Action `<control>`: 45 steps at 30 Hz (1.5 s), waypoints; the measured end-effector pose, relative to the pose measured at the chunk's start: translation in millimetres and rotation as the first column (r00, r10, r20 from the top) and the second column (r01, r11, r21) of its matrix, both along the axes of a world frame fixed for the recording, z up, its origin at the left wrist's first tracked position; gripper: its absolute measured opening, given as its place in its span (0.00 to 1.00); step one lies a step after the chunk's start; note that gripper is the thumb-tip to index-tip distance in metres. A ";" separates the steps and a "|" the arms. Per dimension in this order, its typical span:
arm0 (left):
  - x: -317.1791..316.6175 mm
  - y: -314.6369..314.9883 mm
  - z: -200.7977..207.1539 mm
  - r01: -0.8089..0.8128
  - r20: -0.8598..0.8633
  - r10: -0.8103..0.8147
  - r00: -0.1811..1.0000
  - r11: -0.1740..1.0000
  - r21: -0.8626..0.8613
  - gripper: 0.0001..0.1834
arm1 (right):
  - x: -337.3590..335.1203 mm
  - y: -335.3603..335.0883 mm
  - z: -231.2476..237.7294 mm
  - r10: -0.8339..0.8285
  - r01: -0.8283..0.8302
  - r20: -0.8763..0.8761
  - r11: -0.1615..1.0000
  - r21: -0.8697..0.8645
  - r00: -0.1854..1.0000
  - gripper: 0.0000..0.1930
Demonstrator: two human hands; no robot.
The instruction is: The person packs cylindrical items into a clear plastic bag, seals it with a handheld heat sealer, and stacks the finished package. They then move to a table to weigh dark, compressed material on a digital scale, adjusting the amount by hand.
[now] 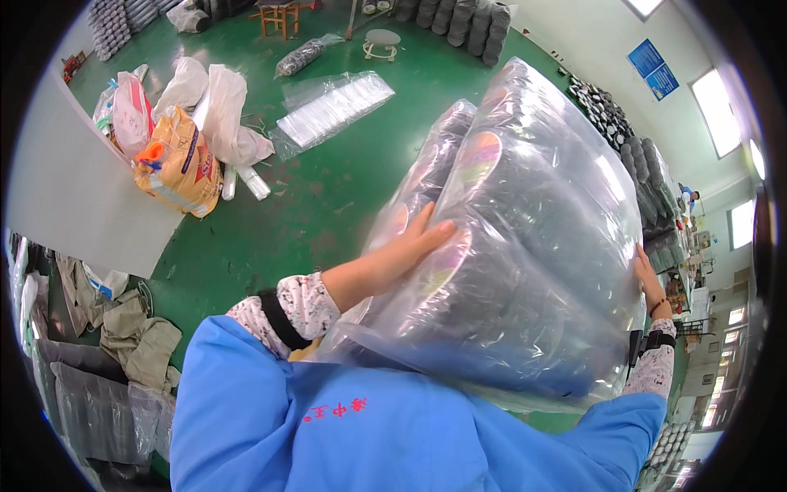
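Note:
A large clear plastic bag (525,287) packed with dark grey rolled goods rises in front of my body, tilted to the right. My left hand (402,254) lies along its left side, fingers stretched over the film near a shiny round label. On the opposite side my right hand (650,283) presses against the edge, so the bag is held between both hands. Some of the right fingers are hidden by the bulge. Behind the left hand stands a second, narrower wrapped bundle (430,168), partly covered by the big bag. Its lower end is out of sight.
White and yellow sacks (184,160) crowd the left beside a pale board (90,176). On the green floor lie a stack of flat clear bags (336,108) and a wrapped roll (307,56), near a round stool (382,38). Grey bundles (459,20) line the back wall.

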State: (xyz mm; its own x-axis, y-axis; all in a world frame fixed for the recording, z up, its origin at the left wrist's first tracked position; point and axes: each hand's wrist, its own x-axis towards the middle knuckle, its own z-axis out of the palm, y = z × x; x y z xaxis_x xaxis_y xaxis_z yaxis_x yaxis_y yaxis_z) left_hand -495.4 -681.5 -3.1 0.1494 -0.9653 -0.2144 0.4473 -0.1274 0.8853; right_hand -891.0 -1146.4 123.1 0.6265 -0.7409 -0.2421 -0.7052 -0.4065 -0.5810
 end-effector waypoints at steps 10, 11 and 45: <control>11.7 -18.1 -39.0 -0.207 0.373 0.121 0.920 0.958 0.200 0.43 | -56.5 40.9 15.7 -0.392 0.425 -0.202 0.892 0.156 0.898 0.48; 15.2 -17.0 -49.3 -0.124 0.198 0.108 0.974 0.990 0.071 0.41 | -44.8 51.3 17.3 -0.344 0.377 -0.202 0.912 0.160 0.917 0.48; 56.9 356.2 -174.8 -0.084 0.434 -0.014 0.901 0.975 0.204 0.33 | 405.1 493.2 122.3 0.724 -0.853 -0.465 0.358 -0.379 0.510 0.33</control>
